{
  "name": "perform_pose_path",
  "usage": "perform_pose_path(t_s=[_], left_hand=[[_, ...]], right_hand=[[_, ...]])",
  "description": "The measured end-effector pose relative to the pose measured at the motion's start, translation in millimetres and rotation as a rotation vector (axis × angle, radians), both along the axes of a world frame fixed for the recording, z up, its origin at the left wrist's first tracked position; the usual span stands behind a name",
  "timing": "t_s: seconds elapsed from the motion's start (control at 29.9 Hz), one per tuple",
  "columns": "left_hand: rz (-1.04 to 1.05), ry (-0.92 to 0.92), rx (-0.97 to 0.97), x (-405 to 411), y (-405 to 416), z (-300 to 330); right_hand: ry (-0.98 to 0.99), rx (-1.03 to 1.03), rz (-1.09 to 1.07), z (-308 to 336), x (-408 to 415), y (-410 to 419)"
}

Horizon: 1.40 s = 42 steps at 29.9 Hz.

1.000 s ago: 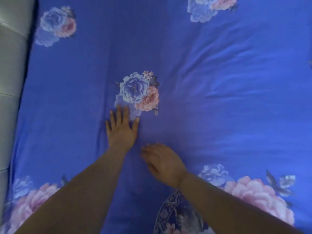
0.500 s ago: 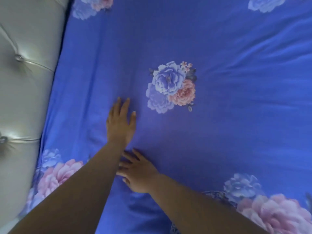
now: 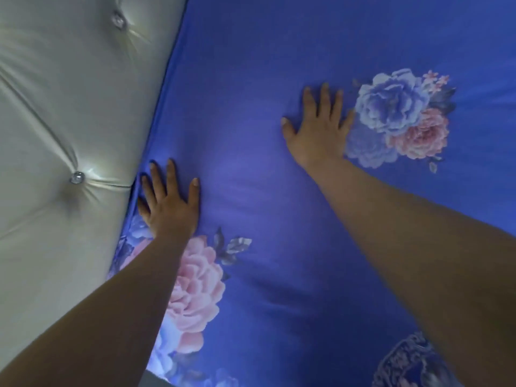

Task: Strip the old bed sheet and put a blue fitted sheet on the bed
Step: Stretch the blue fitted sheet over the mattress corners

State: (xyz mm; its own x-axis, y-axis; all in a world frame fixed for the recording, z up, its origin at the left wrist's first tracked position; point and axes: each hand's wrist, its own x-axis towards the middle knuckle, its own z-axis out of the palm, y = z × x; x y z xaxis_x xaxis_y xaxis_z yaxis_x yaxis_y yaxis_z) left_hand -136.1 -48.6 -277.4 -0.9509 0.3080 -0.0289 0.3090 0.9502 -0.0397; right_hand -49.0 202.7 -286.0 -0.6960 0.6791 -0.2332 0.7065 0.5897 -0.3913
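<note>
At nine o'clock stands the tufted headboard (image 3: 64, 129). Our left hand (image 3: 167, 202) and right hand (image 3: 318, 127) lie flat, fingers spread, on the blue fitted sheet (image 3: 251, 169) covering the bed. It looks soft and slippery; we'd pinch its headboard-side edge.

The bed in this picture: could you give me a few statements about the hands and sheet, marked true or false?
1. Both hands lie flat on the blue sheet. True.
2. The left hand is next to the padded headboard. True.
3. The right hand grips a pillow. False: it presses flat on the sheet, beside a printed flower.
4. The sheet is plain blue. False: it has pink and blue flowers.
5. The hands touch each other. False: they are apart.
</note>
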Motion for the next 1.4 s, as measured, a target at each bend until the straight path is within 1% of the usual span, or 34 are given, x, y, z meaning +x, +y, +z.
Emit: perform_pose_path(t_s=[0.03, 0.07, 0.1, 0.13, 0.17, 0.2, 0.23, 0.27, 0.3, 0.33, 0.37, 0.4, 0.43, 0.47, 0.5, 0.53, 0.57, 0.67, 0.7, 0.73, 0.77, 0.8, 0.84, 0.87, 0.9, 0.97, 1.04, 1.07, 1.1, 1.14, 1.2, 1.3, 1.4], left_hand=[[0.072, 0.009, 0.006, -7, -16, -1], [0.095, -0.008, -0.019, -10, -29, -2], [0.153, -0.123, -0.031, -11, -45, -3], [0.191, -0.229, -0.073, -15, -65, -9], [0.183, -0.279, -0.161, -19, -80, -14], [0.145, -0.280, -0.187, -25, -96, -22], [0.116, -0.297, -0.194, -26, -105, -26], [0.087, -0.286, -0.182, -23, -108, -26], [0.090, -0.242, -0.162, -18, -102, -19], [0.105, -0.199, -0.120, -12, -96, -11], [0.096, -0.122, -0.031, -4, -88, 0], [0.040, -0.052, 0.075, 7, -82, 8], [-0.073, -0.043, 0.163, 21, -77, 14], [-0.232, -0.058, 0.225, 35, -74, 17], [-0.381, -0.078, 0.230, 50, -71, 18], [-0.469, -0.083, 0.192, 64, -75, 14], [-0.481, -0.090, 0.133, 74, -83, 10], [-0.322, -0.076, -0.065, 100, -134, 4], [-0.224, -0.077, -0.141, 105, -150, 4], [-0.096, -0.080, -0.164, 130, -159, 9], [0.053, -0.107, -0.149, 141, -159, 15], [0.179, -0.132, -0.109, 146, -152, 21], [0.250, -0.147, -0.071, 153, -139, 24], [0.236, -0.173, -0.039, 163, -125, 26], [0.149, -0.198, -0.014, 176, -109, 28], [-0.113, -0.221, 0.039, 214, -72, 32], [-0.384, -0.259, 0.082, 272, -34, 30], [-0.500, -0.291, 0.078, 301, -19, 26], [-0.581, -0.315, 0.050, 323, -9, 21], [-0.638, -0.320, 0.014, 341, -4, 17], [-0.693, -0.299, -0.039, 371, -11, 7], [-0.702, -0.258, -0.080, 409, -35, 1], [-0.728, -0.296, -0.164, 453, -57, 12]], right_hand=[[0.034, 0.001, 0.251, 3, -26, -39], [0.064, -0.005, 0.449, 5, -39, -75], [0.073, -0.007, 0.605, 9, -46, -109], [0.077, -0.008, 0.715, 10, -46, -134], [0.066, -0.041, 0.837, 10, -41, -153], [0.087, -0.114, 0.950, 14, -32, -165], [0.163, -0.231, 1.015, 22, -22, -173], [0.305, -0.316, 0.985, 30, -12, -176], [0.484, -0.305, 0.853, 32, -3, -172], [0.609, -0.231, 0.688, 32, 5, -162], [0.650, -0.107, 0.513, 25, 11, -147], [0.563, 0.013, 0.360, 18, 20, -127], [0.428, 0.095, 0.228, 10, 31, -112], [0.283, 0.132, 0.166, 3, 44, -106], [0.185, 0.168, 0.192, -3, 58, -115], [0.151, 0.185, 0.296, -6, 74, -137], [0.163, 0.165, 0.442, -9, 95, -168], [0.236, -0.008, 1.010, 6, 179, -262], [0.259, -0.071, 1.159, 12, 195, -271], [0.309, -0.119, 1.225, 21, 222, -261], [0.379, -0.124, 1.172, 23, 228, -240], [0.412, -0.116, 1.015, 23, 226, -212], [0.415, -0.062, 0.807, 22, 222, -180], [0.380, -0.006, 0.618, 23, 223, -146], [0.351, 0.051, 0.474, 22, 229, -115], [0.275, 0.114, 0.309, 19, 257, -61], [0.152, 0.125, 0.141, 15, 303, -20], [0.073, 0.113, 0.059, 14, 327, -4], [-0.002, 0.111, 0.022, 11, 346, 4], [-0.053, 0.133, 0.046, 7, 366, 2], [-0.100, 0.169, 0.213, -2, 406, -29], [-0.035, 0.159, 0.439, -4, 463, -107], [-0.005, 0.037, 0.618, 5, 533, -190]])
